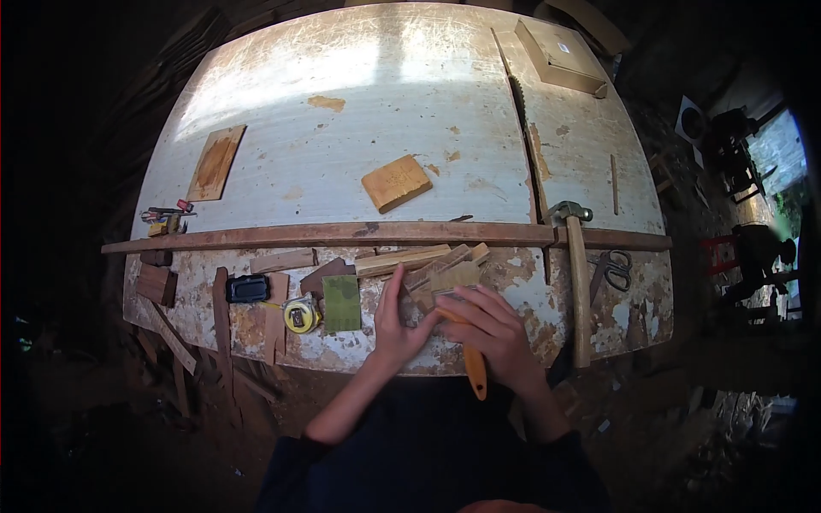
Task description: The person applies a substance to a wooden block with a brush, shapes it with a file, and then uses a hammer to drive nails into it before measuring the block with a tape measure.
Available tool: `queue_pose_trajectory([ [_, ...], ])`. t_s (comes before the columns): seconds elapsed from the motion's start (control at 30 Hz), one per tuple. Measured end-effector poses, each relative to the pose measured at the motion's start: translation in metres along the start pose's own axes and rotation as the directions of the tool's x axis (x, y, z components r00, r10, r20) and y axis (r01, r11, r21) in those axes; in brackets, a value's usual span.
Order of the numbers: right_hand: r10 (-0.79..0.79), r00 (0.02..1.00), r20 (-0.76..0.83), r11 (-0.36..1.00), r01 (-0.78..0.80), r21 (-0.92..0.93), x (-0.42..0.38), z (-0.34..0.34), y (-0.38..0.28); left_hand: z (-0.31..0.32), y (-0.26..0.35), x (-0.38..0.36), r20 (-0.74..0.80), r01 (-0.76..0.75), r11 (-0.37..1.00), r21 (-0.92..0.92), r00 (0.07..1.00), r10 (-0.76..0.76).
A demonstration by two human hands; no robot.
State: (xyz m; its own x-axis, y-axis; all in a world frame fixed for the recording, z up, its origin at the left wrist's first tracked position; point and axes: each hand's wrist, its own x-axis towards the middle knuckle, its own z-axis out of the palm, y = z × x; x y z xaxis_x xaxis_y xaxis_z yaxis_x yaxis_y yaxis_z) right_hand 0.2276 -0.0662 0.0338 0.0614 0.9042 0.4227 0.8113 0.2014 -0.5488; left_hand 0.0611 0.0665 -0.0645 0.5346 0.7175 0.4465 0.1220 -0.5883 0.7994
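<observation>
Wrapped in my right hand (494, 332) is a paintbrush (475, 373) with an orange handle; its pale bristles point away from me over some wood pieces. My left hand (398, 323) is open, its fingers stretched upward beside the brush, the thumb close to the brush's handle end near the ferrule. Just beyond both hands lie several narrow wood strips (402, 259), partly hidden by the bristles and fingers. A green camouflage-like square (342, 303) rests left of my left hand. Beside it sits a yellow tape measure (300, 315).
A long wooden bar (385, 232) crosses the worn table (282, 162). To the right lie a hammer (580, 299) and scissors (616, 272). Farther off are a wood block (396, 183), a stained board (216, 162) and a cardboard box (556, 60). A black tray (247, 289) is left.
</observation>
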Motion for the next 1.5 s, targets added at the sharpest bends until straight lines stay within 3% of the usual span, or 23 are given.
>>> queue_pose_trajectory([
  [0.07,-0.092,0.995,0.039,0.992,0.088,0.094,-0.003,0.005,-0.008,-0.003,0.003,-0.001,0.01,-0.042,0.996,-0.076,0.999,0.043],
  [0.13,-0.019,0.999,-0.026,1.0,0.019,0.002,-0.003,-0.003,0.006,-0.004,0.016,0.0,0.029,-0.007,0.999,-0.04,1.0,0.008],
  [0.2,0.099,0.99,-0.102,0.984,-0.113,-0.141,-0.006,-0.008,0.014,0.002,0.015,-0.009,0.108,0.242,0.941,-0.237,0.969,-0.222],
  [0.23,0.072,0.993,-0.094,0.991,-0.082,-0.105,-0.009,-0.006,0.011,0.003,0.014,-0.012,0.155,0.36,0.877,-0.318,0.932,-0.327],
  [0.33,-0.025,0.997,-0.077,1.0,0.026,0.009,-0.017,0.003,-0.001,0.0,0.017,-0.004,0.148,0.077,0.997,0.027,0.986,-0.08],
  [0.37,-0.011,0.996,-0.087,0.999,0.013,0.03,-0.021,0.002,-0.001,-0.006,0.022,-0.002,0.206,0.093,0.99,0.107,0.972,-0.113],
  [0.47,0.029,0.994,-0.107,0.995,-0.019,0.095,-0.034,-0.001,0.003,-0.004,0.021,-0.001,0.176,0.162,0.986,0.043,0.97,-0.167],
  [0.5,0.044,0.993,-0.109,0.993,-0.031,0.115,-0.037,0.001,0.004,-0.006,0.018,0.001,0.163,0.05,0.988,0.147,0.984,-0.074],
  [0.53,0.057,0.992,-0.111,0.99,-0.043,0.132,-0.039,0.002,0.004,-0.009,0.017,0.003,0.196,0.016,0.994,0.112,0.98,-0.038],
  [0.63,0.103,0.991,-0.083,0.99,-0.11,-0.086,-0.038,0.006,0.01,-0.019,0.02,0.009,0.262,-0.056,0.998,0.033,0.964,0.045],
  [0.73,0.106,0.989,-0.101,0.989,-0.115,-0.093,-0.033,0.018,-0.001,-0.02,0.017,0.009,0.25,-0.066,0.997,0.036,0.967,0.055],
  [0.77,0.023,0.997,-0.069,0.999,-0.025,-0.038,-0.03,0.023,-0.01,-0.018,0.015,0.008,0.239,-0.068,0.997,0.04,0.969,0.056],
  [0.87,0.042,0.999,-0.016,0.994,-0.04,0.101,-0.028,0.015,0.005,-0.013,0.014,0.003,0.182,-0.042,0.998,0.042,0.983,0.034],
  [0.9,0.114,0.99,-0.081,0.993,-0.117,-0.027,-0.023,0.007,0.012,-0.011,0.014,0.002,0.154,-0.029,0.999,0.039,0.988,0.023],
  [1.0,0.067,0.998,-0.021,0.995,-0.068,-0.067,-0.019,0.013,-0.001,-0.01,0.009,0.0,0.159,-0.028,0.998,0.056,0.987,0.018],
  [1.03,-0.022,0.999,0.041,0.999,0.02,0.032,-0.02,0.02,-0.01,-0.008,0.002,-0.002,0.15,-0.03,0.999,0.042,0.988,0.024],
  [1.13,0.056,0.998,0.042,0.994,-0.059,0.087,-0.016,0.008,0.005,-0.004,0.004,-0.005,0.119,-0.04,0.999,0.025,0.992,0.037],
  [1.17,0.129,0.992,-0.013,0.991,-0.129,-0.015,-0.013,0.004,0.014,-0.003,0.005,-0.006,0.118,-0.039,0.999,0.027,0.992,0.035],
  [1.27,0.023,0.999,0.039,0.998,-0.021,-0.053,-0.009,0.017,-0.011,-0.003,0.002,-0.004,0.107,-0.062,0.998,0.032,0.993,0.058],
  [1.3,-0.07,0.993,0.098,0.993,0.06,0.101,-0.011,0.02,-0.015,-0.003,0.001,-0.003,0.1,-0.08,0.997,0.023,0.992,0.078],
  [1.4,0.066,0.996,0.064,0.985,-0.075,0.156,-0.008,0.008,0.006,-0.004,0.005,-0.004,0.092,-0.096,0.995,0.018,0.991,0.094],
  [1.43,0.166,0.985,0.038,0.986,-0.165,-0.009,-0.005,0.0,0.004,-0.003,0.006,-0.005,0.086,-0.079,0.997,0.019,0.993,0.077],
  [1.5,0.067,0.995,0.078,0.998,-0.067,-0.007,-0.001,0.006,-0.015,-0.001,0.004,-0.006,0.073,-0.063,0.998,0.017,0.995,0.062],
])
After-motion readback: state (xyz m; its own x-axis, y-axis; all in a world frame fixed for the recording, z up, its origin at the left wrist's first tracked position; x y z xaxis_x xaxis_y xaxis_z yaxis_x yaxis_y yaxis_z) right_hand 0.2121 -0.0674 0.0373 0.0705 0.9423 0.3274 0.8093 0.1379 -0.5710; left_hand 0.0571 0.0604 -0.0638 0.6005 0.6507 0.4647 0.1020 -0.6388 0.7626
